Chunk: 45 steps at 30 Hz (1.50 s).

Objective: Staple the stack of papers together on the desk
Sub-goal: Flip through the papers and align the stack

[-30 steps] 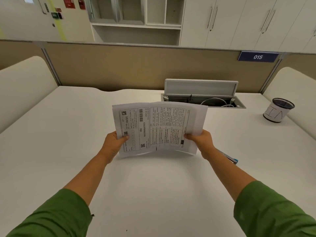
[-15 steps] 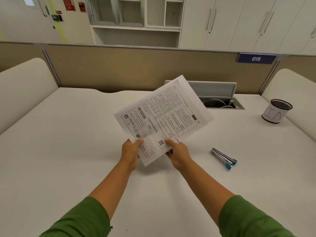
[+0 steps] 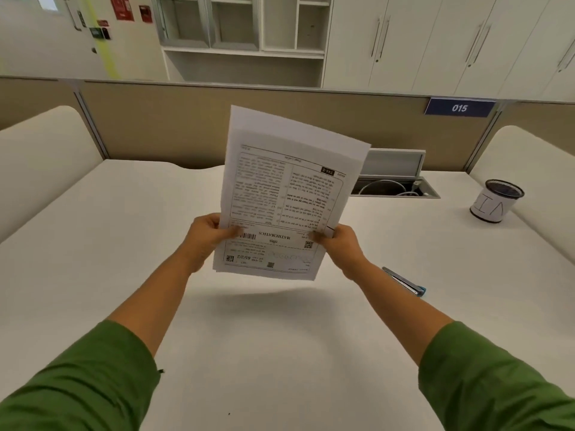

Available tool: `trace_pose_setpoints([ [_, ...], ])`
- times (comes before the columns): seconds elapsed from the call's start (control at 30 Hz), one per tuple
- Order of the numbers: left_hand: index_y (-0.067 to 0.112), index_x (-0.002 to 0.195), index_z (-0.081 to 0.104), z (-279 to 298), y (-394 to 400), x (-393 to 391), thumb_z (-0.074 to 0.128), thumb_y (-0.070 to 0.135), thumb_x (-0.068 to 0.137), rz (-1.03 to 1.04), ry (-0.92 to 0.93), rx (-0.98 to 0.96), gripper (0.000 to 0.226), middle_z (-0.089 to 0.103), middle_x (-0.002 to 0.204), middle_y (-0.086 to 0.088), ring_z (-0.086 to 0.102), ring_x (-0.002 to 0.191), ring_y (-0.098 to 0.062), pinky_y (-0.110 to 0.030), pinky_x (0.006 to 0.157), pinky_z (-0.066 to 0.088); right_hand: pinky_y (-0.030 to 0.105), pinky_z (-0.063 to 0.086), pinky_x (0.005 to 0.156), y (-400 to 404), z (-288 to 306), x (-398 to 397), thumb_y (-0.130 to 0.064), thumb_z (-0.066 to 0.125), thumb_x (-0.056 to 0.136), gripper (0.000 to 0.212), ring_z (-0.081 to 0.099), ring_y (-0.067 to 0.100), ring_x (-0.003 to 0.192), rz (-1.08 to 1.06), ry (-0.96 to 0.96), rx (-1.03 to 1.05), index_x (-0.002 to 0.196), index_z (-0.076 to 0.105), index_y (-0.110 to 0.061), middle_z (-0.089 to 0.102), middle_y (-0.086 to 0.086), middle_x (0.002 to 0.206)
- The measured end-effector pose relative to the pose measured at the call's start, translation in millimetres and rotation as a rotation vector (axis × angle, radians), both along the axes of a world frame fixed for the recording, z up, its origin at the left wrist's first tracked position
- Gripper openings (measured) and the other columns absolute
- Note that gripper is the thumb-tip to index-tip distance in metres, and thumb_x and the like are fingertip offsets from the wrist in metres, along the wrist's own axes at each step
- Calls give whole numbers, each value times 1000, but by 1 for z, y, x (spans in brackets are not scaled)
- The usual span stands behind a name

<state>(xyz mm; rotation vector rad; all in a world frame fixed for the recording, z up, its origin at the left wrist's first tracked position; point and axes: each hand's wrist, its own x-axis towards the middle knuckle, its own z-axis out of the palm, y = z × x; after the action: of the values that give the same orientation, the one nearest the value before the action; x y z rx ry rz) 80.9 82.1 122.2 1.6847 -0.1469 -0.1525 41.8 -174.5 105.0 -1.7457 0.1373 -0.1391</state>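
The papers stand upright above the desk, long side pointing away, print upside down. Left hand and right hand pinch the lower side edges.

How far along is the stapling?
Early. Done: papers gathered into one stack, off the desk. In hand: left hand and right hand grip its lower edges, apparently squaring it. Left: pick up the stapler, lying untouched right of the right forearm, and staple.
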Motion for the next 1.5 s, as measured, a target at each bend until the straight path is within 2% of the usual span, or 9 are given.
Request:
trace_pose_setpoints([
  [0.17, 18, 92, 70, 4, -8, -7, 71, 7, 74, 18, -51, -55, 22, 71, 95, -1, 67, 85, -18, -27, 64, 54, 25, 53, 70, -2, 5, 1, -6, 62, 84, 17, 60, 5, 81, 23, -17, -12, 93, 63, -20, 64, -8, 94],
  [0.27, 18, 91, 69, -19, -10, -20, 71, 2, 73, 12, -15, -75, 24, 70, 91, 2, 67, 83, -14, -18, 58, 54, 28, 53, 75, -2, -11, -5, -5, 61, 84, 19, 62, 13, 85, 44, 29, -85, 100, 66, -14, 65, -3, 99],
  [0.4, 19, 101, 65, -36, -15, -27, 69, -1, 75, 50, -2, -75, 32, 68, 95, 3, 65, 85, -10, -20, 63, 56, 38, 52, 85, 1, -21, -9, -4, 59, 86, 23, 59, 23, 94, 25, 67, -129, 108, 65, -7, 65, 7, 110],
  [0.63, 25, 102, 62, -9, -17, -13, 68, 1, 77, 64, -136, -36, 35, 65, 97, 7, 62, 88, -9, -20, 66, 54, 34, 52, 79, -2, 4, 3, -3, 58, 86, 21, 59, 22, 93, 28, -30, -76, 98, 64, -19, 62, -2, 104],
  [0.87, 24, 109, 59, -40, -18, -31, 69, 1, 77, -31, -46, -1, 40, 65, 101, 1, 61, 95, -16, -16, 69, 52, 44, 50, 94, -3, -28, -8, -3, 59, 86, 28, 60, 32, 105, 35, 99, -165, 113, 63, -2, 64, 15, 117],
  [1.1, 28, 103, 61, -20, -16, -17, 66, 1, 79, -13, -108, 19, 37, 65, 100, 7, 61, 91, -5, -13, 64, 53, 39, 52, 88, -4, -14, 3, -4, 60, 85, 25, 59, 24, 94, 17, 51, -112, 110, 64, -4, 63, 5, 108],
  [1.27, 14, 124, 55, -44, -17, -29, 66, 2, 81, -73, -10, 125, 46, 62, 113, -2, 58, 101, -16, -25, 84, 49, 37, 50, 91, -4, -40, -9, -2, 59, 85, 28, 60, 29, 104, 25, 148, -189, 113, 64, -3, 65, 12, 117],
  [1.4, 22, 116, 57, -27, -17, -17, 63, 2, 83, -44, -84, 120, 39, 61, 109, -1, 57, 100, -18, -26, 82, 50, 35, 51, 86, -4, -30, 2, -3, 59, 85, 26, 60, 29, 99, -1, 120, -117, 110, 65, -4, 65, 11, 114],
  [1.5, 26, 109, 59, -25, -17, -13, 62, 3, 84, -39, -87, 107, 34, 62, 103, 2, 58, 98, -18, -18, 75, 51, 34, 50, 84, -3, -28, 2, -3, 60, 85, 26, 59, 27, 96, -6, 112, -94, 110, 65, -4, 65, 10, 113],
])
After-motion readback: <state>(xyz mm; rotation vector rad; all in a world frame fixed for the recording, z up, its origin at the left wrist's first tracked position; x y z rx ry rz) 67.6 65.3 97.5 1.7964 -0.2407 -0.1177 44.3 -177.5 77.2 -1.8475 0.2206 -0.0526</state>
